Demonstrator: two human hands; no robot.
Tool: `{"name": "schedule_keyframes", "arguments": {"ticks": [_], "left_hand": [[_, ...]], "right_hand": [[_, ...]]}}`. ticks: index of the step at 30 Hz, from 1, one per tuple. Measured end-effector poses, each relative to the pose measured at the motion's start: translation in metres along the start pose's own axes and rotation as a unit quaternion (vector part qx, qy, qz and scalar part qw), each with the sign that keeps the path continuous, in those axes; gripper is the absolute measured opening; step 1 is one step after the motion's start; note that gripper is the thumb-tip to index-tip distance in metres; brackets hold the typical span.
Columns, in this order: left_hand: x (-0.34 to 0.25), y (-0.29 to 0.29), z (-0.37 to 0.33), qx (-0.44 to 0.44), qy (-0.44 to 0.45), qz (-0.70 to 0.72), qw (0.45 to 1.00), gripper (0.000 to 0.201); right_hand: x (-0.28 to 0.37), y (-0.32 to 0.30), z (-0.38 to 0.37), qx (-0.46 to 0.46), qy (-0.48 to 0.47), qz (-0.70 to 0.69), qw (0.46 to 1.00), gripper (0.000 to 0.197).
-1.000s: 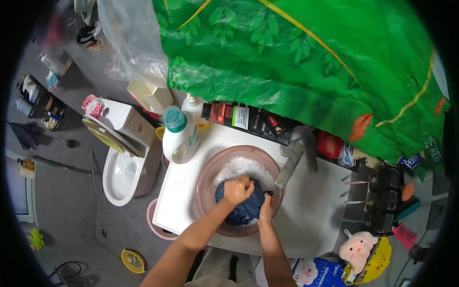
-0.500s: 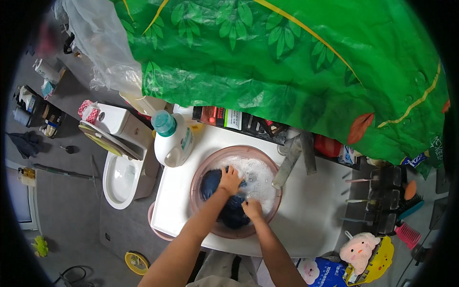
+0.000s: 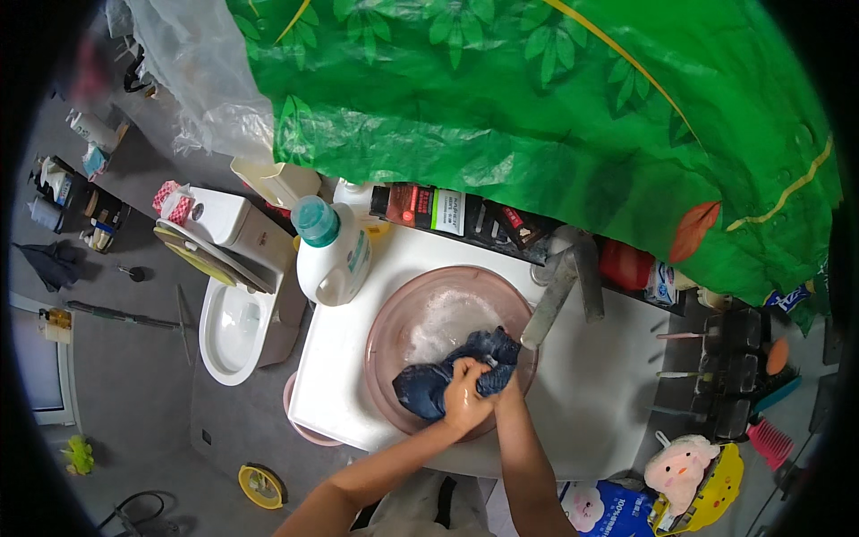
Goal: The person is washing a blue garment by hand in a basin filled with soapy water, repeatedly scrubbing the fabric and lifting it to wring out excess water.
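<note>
A wet, dark blue piece of cloth (image 3: 423, 388) is bunched above soapy water in a pink, see-through basin (image 3: 379, 333). My left hand (image 3: 467, 398) is closed on its middle, fingers wrapped round the fabric. Right beside it, my right hand (image 3: 506, 394) grips the cloth's right part, its fingers mostly hidden behind the fabric. One end of the cloth hangs toward the basin's left side. White suds (image 3: 452, 315) float in the far half of the water.
The basin stands on a white washbasin counter (image 3: 327, 394) beside a grey faucet (image 3: 557, 300). A white detergent bottle with a teal cap (image 3: 335, 255) stands to the left, near a toilet (image 3: 234, 336). Green plastic sheeting (image 3: 501, 98) hangs across the far side.
Both hands have come together and gathered the cloth up out of the suds, toward the basin's near right. Before, they were apart, pressing it in the water. The view has shifted slightly.
</note>
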State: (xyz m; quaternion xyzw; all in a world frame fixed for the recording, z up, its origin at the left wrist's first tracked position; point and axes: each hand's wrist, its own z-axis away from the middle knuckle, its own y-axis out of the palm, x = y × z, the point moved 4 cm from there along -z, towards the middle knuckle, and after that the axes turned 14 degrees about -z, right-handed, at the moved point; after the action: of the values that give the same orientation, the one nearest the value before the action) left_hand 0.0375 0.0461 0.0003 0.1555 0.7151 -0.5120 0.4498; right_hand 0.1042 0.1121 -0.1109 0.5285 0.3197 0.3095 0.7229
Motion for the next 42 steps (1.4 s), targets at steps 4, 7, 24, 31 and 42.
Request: {"name": "schedule_keyframes", "arguments": {"ticks": [4, 7, 24, 31, 42], "left_hand": [[-0.006, -0.001, -0.003, 0.044, -0.022, -0.086, 0.995, 0.046], [0.034, -0.004, -0.040, 0.087, -0.131, -0.151, 0.976, 0.055], [0.031, -0.001, 0.001, 0.025, -0.047, 0.065, 0.996, 0.026], [0.065, -0.046, -0.030, 0.067, -0.274, 0.152, 0.947, 0.022], [0.044, -0.016, -0.074, 0.286, 0.315, -0.489, 0.761, 0.042]], "right_hand": [[-0.018, 0.006, 0.011, -0.025, -0.066, -0.037, 0.997, 0.031], [-0.032, 0.020, 0.033, -0.361, -0.190, 0.139, 0.902, 0.035], [-0.033, -0.042, 0.044, -0.321, -0.263, 0.259, 0.872, 0.035], [-0.015, 0.055, 0.041, -0.320, -0.279, 0.541, 0.726, 0.045], [-0.049, -0.019, 0.032, -0.402, -0.010, 0.771, 0.494, 0.089]]}}
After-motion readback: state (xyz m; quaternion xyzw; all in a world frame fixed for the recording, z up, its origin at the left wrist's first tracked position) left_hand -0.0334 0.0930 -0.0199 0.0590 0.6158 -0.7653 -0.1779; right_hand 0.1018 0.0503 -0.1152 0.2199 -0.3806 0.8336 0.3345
